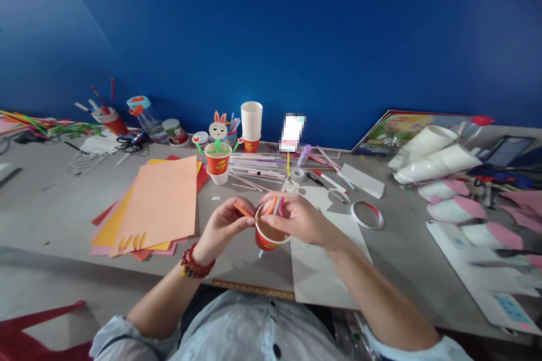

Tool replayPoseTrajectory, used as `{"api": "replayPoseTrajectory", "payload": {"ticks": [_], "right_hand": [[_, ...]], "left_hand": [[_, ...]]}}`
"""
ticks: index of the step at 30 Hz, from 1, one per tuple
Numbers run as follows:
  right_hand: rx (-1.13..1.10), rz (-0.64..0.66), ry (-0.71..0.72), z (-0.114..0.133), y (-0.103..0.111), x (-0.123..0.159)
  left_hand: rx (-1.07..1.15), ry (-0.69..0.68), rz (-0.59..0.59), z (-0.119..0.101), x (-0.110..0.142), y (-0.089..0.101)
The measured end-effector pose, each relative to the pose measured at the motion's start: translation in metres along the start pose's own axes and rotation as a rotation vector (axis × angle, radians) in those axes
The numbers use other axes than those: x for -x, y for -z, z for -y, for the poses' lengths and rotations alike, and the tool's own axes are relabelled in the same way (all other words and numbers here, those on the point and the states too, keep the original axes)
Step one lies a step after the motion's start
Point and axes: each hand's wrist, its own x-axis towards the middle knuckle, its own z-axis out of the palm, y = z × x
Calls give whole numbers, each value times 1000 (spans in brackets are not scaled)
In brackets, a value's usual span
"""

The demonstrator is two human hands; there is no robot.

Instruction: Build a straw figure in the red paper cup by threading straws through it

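A red paper cup (266,242) with a white rim is tilted toward me above the table's front part. My right hand (296,215) is closed around its far right rim, with orange, white and pink strips (279,206) showing between its fingers. At the cup's left rim, my left hand (232,222) pinches a flat orange strip (244,210); whether it is paper or foam I cannot tell. A thin pale blue tip (260,254) pokes out below the cup. Behind it stands another red cup (218,164) with a rabbit figure (218,127) rising from it.
Coloured paper sheets (165,197) lie left of my hands, white paper (328,262) to the right. Paper straws (258,166), a tape roll (297,174) and markers (330,181) are farther back. Bagged white cups (440,162) lie at right; a white ring (367,215) is nearer.
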Motion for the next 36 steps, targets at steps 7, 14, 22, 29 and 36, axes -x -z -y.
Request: {"api": "replayPoseTrajectory", "payload": {"ticks": [7, 14, 22, 29, 36], "right_hand": [[35, 18, -40, 1, 2, 1], [38, 71, -62, -3, 1, 1], [52, 3, -1, -1, 1, 0], [152, 0, 10, 10, 2, 2], [353, -24, -20, 22, 0, 2]], "left_hand": [[-156, -73, 42, -3, -1, -2], [-53, -2, 55, -1, -2, -1], [-129, -30, -36, 2, -3, -2], [-476, -78, 98, -12, -1, 4], [-709, -130, 177, -28, 2, 6]]}}
